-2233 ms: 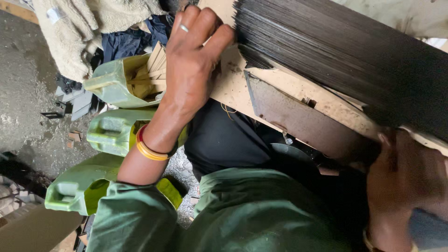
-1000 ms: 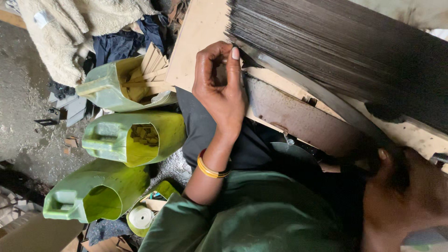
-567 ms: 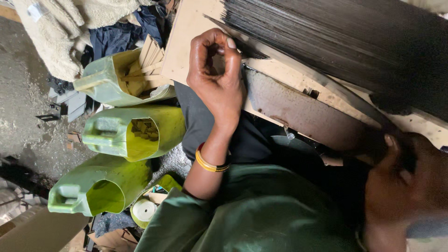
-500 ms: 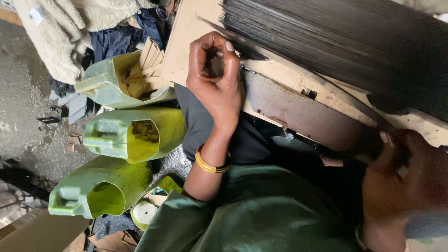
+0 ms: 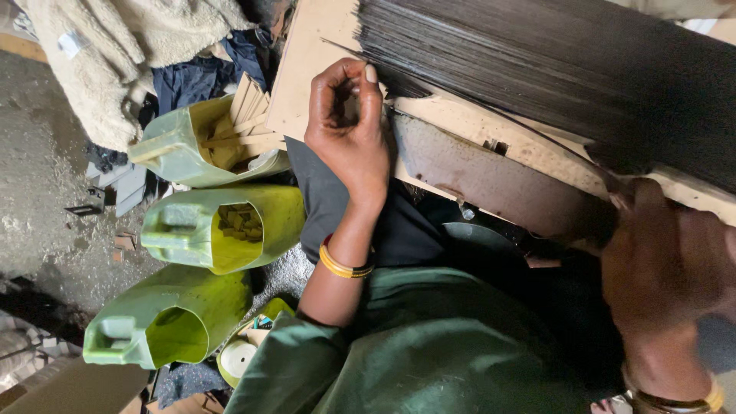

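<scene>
Single view from the camera on my head, looking steeply down and close over my lap. My left hand [image 5: 349,134] sits near centre; my right hand [image 5: 667,268] is cropped at the frame's right edge.

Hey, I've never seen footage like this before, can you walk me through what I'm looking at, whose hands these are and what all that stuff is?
This is one picture from a camera worn on a person's head, looking down at their own two bare hands.

The left hand is curled at the near edge of a big bundle of thin dark sticks lying on a pale board; whether it pinches any, I cannot tell. The right hand grips the handle end of a long rusty blade hinged along the board.

Beside the person stand three cut-open green jugs, two holding small wood pieces, with cloth piled behind.
</scene>
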